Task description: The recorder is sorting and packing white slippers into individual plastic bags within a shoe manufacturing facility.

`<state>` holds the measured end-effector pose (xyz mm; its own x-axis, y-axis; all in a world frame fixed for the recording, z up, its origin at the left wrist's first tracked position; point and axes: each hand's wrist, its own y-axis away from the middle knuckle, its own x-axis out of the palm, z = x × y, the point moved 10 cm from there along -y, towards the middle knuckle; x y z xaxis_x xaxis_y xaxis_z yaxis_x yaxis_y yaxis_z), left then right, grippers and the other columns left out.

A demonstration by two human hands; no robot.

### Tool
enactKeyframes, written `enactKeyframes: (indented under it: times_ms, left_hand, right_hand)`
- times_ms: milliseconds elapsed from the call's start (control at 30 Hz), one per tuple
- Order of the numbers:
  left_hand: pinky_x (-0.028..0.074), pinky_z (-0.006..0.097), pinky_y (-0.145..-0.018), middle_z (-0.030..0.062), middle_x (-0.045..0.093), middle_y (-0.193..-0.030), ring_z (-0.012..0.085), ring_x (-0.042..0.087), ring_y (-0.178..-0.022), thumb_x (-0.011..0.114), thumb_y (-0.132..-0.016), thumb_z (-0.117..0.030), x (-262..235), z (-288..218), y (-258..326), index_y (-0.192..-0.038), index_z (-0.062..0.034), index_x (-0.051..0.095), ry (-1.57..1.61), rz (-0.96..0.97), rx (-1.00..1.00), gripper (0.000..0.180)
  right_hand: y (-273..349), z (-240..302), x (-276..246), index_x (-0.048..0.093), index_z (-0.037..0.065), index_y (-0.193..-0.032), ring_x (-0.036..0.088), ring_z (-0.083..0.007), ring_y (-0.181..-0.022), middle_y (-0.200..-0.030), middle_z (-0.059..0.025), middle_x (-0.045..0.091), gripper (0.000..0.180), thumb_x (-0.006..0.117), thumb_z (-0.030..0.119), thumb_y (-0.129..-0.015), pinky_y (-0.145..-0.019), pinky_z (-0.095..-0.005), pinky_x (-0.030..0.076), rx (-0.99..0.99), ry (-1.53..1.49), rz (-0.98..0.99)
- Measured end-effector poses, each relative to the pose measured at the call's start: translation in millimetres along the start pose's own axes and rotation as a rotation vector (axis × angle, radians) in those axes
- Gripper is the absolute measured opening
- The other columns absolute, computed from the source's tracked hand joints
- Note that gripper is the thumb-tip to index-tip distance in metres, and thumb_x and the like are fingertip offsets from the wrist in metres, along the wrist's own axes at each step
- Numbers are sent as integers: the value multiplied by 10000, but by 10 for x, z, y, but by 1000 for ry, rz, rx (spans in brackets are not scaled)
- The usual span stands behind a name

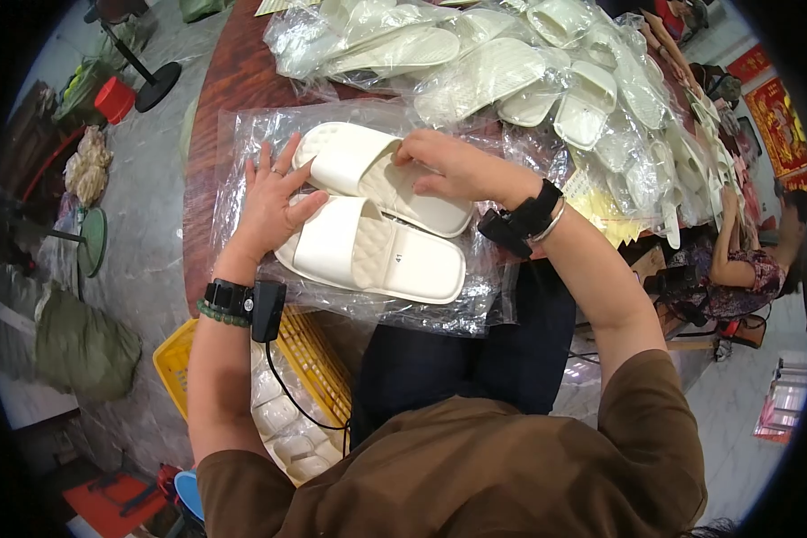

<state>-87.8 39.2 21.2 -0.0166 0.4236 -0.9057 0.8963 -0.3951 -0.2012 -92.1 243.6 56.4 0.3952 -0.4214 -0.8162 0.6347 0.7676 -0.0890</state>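
Two white slide slippers lie side by side on a clear plastic bag, toes to the left. My left hand is open, its fingers spread over the toe ends and the bag's left part. The thumb and fingertips touch the far slipper and the near slipper. Over the far slipper, my right hand has curled fingers at the rear edge of its strap, with the thumb on the insole. Its fingertips are partly hidden. Both slippers have a quilted footbed; the near one shows a dark mark at the heel.
Many bagged white slippers are heaped on the far side of the reddish wooden table. Yellow paper lies to the right. A yellow crate with white pieces stands below the table's left side. Another person sits at the right.
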Motion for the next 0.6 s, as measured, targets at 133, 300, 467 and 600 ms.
enactKeyframes:
  times_ms: [133, 300, 467, 600]
  left_hand:
    - [41, 606, -1162, 104, 301, -1579, 495, 159, -1439, 577, -870, -558, 9, -7, 4, -1326, -175, 610, -2, 10, -6, 596]
    - [52, 613, -1159, 107, 306, -1576, 506, 168, -1432, 578, -867, -562, 10, -18, 8, -1322, -188, 613, -4, 4, -3, 590]
    - [52, 610, -1160, 104, 301, -1579, 502, 167, -1434, 578, -865, -567, -14, 2, -9, -1322, -194, 613, 17, 3, -18, 591]
    - [43, 612, -1159, 103, 296, -1581, 496, 157, -1439, 582, -862, -580, -13, 106, 70, -1317, -174, 616, 5, 13, -34, 611]
  right_hand:
    - [25, 20, -52, 569, 24, -1175, 546, -298, -1136, -1151, -118, 576, 406, 702, 56, -793, -966, -373, 445, 16, -30, 76]
    - [-3, -37, -43, 594, 20, -1115, 567, -308, -1081, -1098, -128, 596, 345, 706, 64, -792, -940, -378, 458, 67, -23, 3]
    - [-29, 40, 3, 608, 24, -1061, 577, -325, -1024, -1047, -137, 603, 278, 700, 115, -815, -905, -389, 468, 13, 98, -104]
    - [-68, 388, 30, 627, 29, -1061, 592, -332, -971, -1025, -156, 597, 309, 722, 195, -819, -852, -396, 487, 89, 89, -116]
